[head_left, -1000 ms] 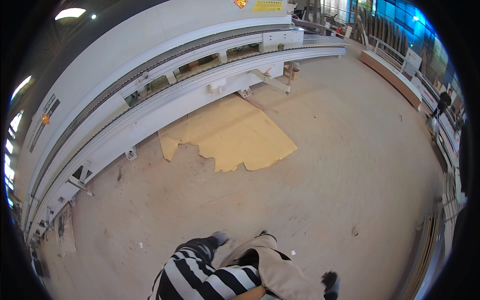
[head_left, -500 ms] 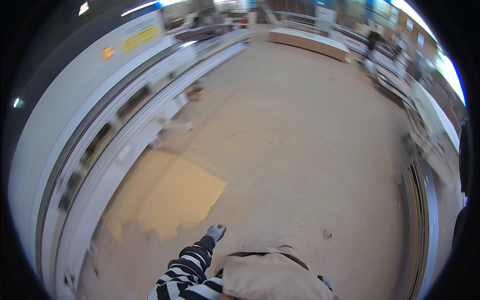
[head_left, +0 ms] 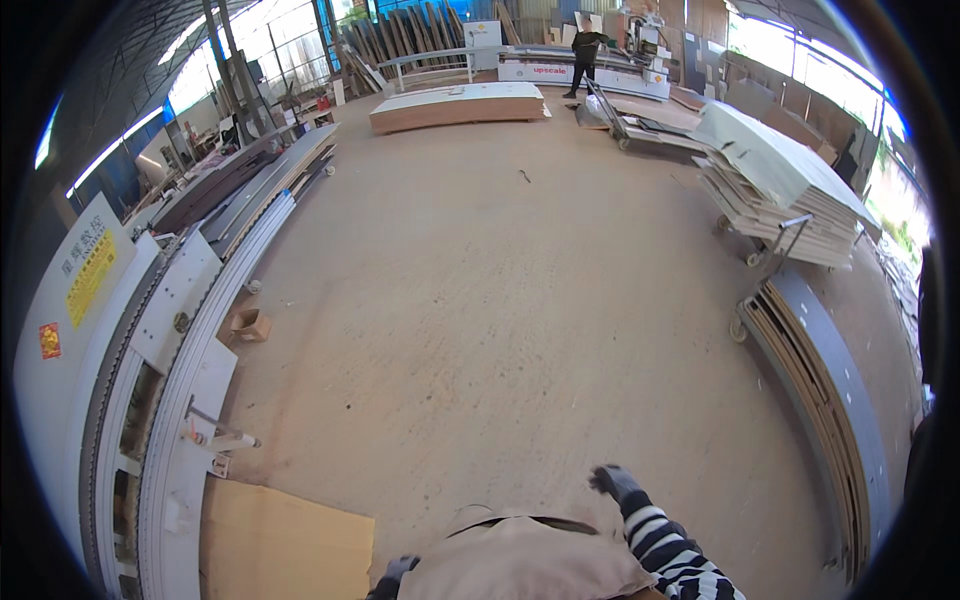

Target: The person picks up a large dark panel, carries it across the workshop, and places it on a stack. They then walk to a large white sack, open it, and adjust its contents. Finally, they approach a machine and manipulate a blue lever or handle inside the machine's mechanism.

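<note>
Out over the concrete floor, my right hand [head_left: 615, 483] wears a grey glove, with a black-and-white striped sleeve behind it. Its fingers are a little apart and hold nothing. At the lower edge, my left hand [head_left: 403, 565], gloved in grey too, shows only in part beside the tan garment [head_left: 520, 560] on my body. How its fingers lie is too hard to make out. Near that hand, a yellowish-brown flat sheet [head_left: 290, 540] lies on the floor.
A long white machine [head_left: 160, 400] lines the left side, with a small cardboard box [head_left: 250, 325] beside it. Carts of stacked panels [head_left: 770, 180] and edge-on boards [head_left: 820, 390] stand at right. A low panel stack [head_left: 460, 108] and a person [head_left: 586, 55] are far ahead.
My view has turned right and moved forward along the floor. The left hand has swung back toward my body, while the right has come forward. The yellowish sheet now sits lower in view.
</note>
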